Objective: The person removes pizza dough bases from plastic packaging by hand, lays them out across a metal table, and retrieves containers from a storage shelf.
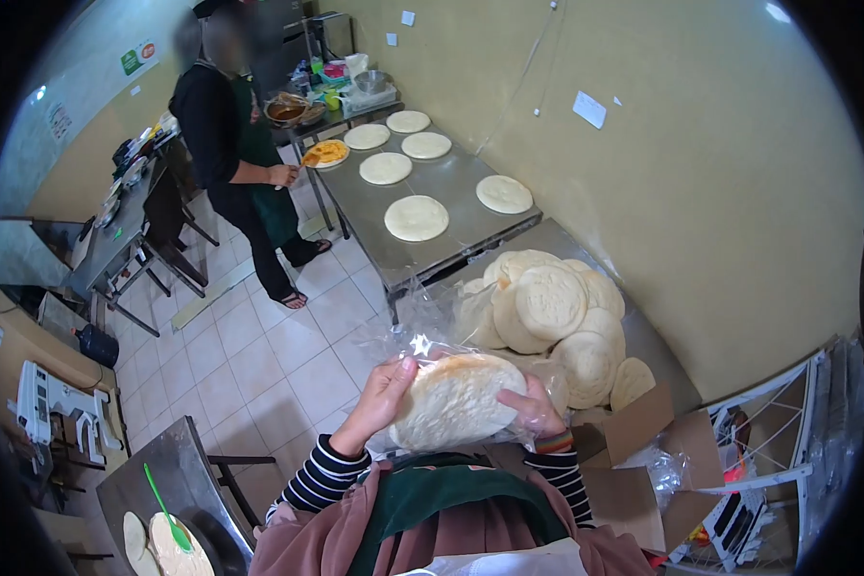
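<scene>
In front of my apron I hold a round, pale pizza base [456,408] tilted up between both hands. A clear plastic bag [420,341] gleams around its far edge and trails toward the pile. My left hand [386,398] is closed at the base's left edge, thumb up against the bag. On the other side my right hand [536,405] grips the right edge, its thumb lying on the base's face. Where the bag ends around my fingers is hard to make out. Just beyond my right hand lies a heap of similar pizza bases [552,302].
Beyond the heap, a metal table [451,254] bears several dough rounds and one sauced round [326,154]. A co-worker [216,144] stands at its left. An open cardboard box [634,480] is near my right. Lower left, a green spatula [175,528] lies on bread on another table.
</scene>
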Demonstrator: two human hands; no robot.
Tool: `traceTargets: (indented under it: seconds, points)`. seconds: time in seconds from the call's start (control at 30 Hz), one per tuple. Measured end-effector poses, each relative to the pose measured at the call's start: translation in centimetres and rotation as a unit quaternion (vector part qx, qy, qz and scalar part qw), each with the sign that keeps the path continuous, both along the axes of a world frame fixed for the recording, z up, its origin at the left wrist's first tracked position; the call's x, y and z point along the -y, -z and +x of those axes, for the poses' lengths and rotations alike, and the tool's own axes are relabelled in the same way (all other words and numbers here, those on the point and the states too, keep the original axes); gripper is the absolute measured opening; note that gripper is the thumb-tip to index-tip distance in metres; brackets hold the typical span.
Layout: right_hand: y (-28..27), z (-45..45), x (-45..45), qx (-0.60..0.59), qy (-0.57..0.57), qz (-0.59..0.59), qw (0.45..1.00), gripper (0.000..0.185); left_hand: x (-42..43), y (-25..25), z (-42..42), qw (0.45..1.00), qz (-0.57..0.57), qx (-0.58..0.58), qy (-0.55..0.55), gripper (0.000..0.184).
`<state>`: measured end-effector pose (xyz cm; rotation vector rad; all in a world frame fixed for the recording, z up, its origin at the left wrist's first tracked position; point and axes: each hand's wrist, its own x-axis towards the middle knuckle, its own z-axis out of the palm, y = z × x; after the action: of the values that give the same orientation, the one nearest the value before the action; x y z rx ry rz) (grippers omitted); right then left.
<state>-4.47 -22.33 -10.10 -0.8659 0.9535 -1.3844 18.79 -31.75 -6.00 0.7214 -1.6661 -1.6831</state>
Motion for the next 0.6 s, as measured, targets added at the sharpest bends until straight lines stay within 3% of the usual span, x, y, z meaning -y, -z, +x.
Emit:
traceTargets:
  seconds: [0.07,0.2,0.33,0.4,0.47,0.5,0.53,0.57,0.6]
  points:
    - [0.7,-0.6,-0.6,0.014,-0.034,0.055,0.998,0.041,0.0,0.6,0.0,0.999,-0.025,0.015,-0.027,0.046]
    - [1.6,-3.2,-1.1,0.14,0.012,0.068,0.988,0.04,0.6,0.7,2.5,0.983,0.123,0.031,-0.132,0.047]
    - [2.5,-7.7,0.5,0.161,0.261,0.021,0.952,0.042,1.1,2.6,4.1,0.977,0.081,0.013,-0.199,0.048]
    - [1.6,-10.6,2.4,0.061,0.354,-0.028,0.933,0.042,1.2,2.1,4.6,0.964,0.085,0.012,-0.254,0.05]
    - [-1.3,-11.6,3.7,-0.122,0.374,-0.037,0.919,0.042,1.5,2.1,5.0,0.961,0.093,0.013,-0.258,0.046]
    - [-0.3,-12.3,4.5,-0.12,0.375,-0.031,0.919,0.042,1.7,2.3,5.0,0.961,0.064,0.012,-0.269,0.041]
    - [1.8,-13.1,5.5,-0.325,0.414,-0.069,0.847,0.043,1.8,2.5,5.0,0.959,0.036,0.011,-0.28,0.038]
    - [3.6,-13.5,6.0,-0.515,0.43,-0.105,0.734,0.044,1.5,1.9,4.8,0.96,0.038,0.015,-0.279,0.038]
    - [5.2,-12.5,5.7,-0.559,0.367,-0.057,0.742,0.049,1.0,0.9,4.3,0.955,0.04,-0.008,-0.294,0.036]
